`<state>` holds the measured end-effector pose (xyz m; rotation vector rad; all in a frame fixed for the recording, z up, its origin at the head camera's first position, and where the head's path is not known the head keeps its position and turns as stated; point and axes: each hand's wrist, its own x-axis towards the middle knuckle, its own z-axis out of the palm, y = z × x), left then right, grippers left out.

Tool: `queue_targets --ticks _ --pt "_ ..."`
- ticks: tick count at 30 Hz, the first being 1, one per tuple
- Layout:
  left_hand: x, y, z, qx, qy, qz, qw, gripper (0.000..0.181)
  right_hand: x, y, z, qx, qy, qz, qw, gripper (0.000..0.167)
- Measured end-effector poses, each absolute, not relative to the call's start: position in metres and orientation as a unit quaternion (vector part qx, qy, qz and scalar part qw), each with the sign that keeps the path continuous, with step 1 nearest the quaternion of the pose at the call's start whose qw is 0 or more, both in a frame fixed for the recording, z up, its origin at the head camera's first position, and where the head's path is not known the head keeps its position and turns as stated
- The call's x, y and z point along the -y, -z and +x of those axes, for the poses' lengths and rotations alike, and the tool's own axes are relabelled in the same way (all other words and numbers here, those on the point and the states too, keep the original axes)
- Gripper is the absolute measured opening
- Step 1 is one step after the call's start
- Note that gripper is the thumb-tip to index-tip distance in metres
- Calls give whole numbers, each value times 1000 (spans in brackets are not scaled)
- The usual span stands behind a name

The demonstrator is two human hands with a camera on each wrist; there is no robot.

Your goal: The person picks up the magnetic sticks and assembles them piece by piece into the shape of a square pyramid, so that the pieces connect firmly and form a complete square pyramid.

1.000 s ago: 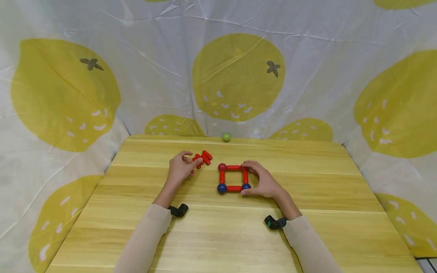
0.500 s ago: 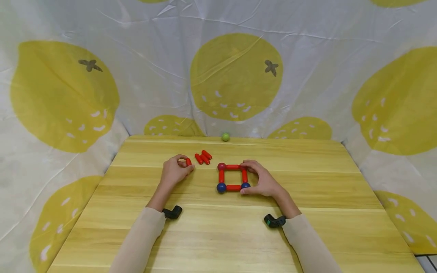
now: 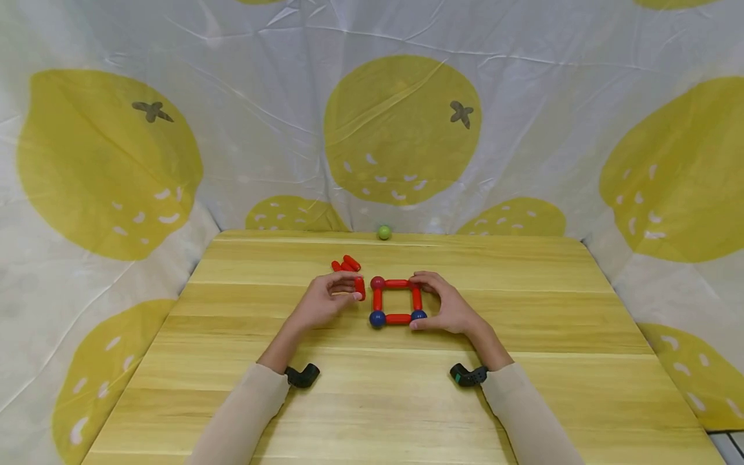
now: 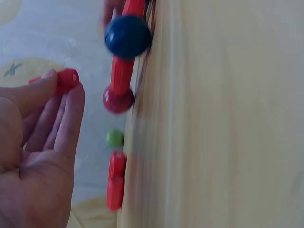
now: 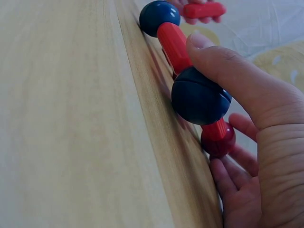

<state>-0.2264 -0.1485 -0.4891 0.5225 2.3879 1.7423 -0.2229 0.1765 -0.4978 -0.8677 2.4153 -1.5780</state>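
Note:
My left hand (image 3: 325, 300) pinches a red magnetic rod (image 3: 360, 289) between thumb and fingers, just left of a square frame; the rod (image 4: 67, 80) is raised off the table in the left wrist view. The square, of red rods (image 3: 398, 319) joined by balls, lies flat. Its near corners are blue balls (image 3: 378, 318); a dark red ball (image 3: 378, 283) forms the far left corner. My right hand (image 3: 450, 310) grips the square's right side, thumb at the near blue ball (image 5: 199, 95), fingers by the far dark red ball (image 5: 218, 140), which they mostly cover in the head view.
Several loose red rods (image 3: 351, 263) lie beyond my left hand, partly hidden by it. A green ball (image 3: 384, 232) sits at the back edge of the wooden table (image 3: 372, 400). Behind hangs a lemon-print cloth (image 3: 523, 142).
My left hand picked a red rod from the loose pile, drew it back left, then carried it right to beside the square. My right hand stays on the square.

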Motion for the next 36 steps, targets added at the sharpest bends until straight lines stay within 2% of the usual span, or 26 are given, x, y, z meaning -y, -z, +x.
queue_targets --ticks 3,7,16,22,31,34,36 --pt "136 489 -222 -768 -593 214 109 36 -176 497 -223 -799 523 -288 66 87" --pt "127 491 -219 -756 -593 241 135 34 -176 497 -224 -800 521 -289 68 88" --pt "128 497 -219 -767 -568 255 152 34 -181 525 -240 -810 503 -299 49 91" --pt "126 499 -220 -773 -558 263 151 36 -184 530 -243 -817 505 -274 49 91" --pt "120 500 -218 -770 -556 278 147 39 -184 525 -240 -823 499 -269 36 59" --pt "124 499 -218 -783 -554 256 118 39 -184 527 -240 -820 507 -263 41 50" --pt "127 500 -219 -803 -539 240 82 38 -184 528 -240 -820 511 -253 47 47"
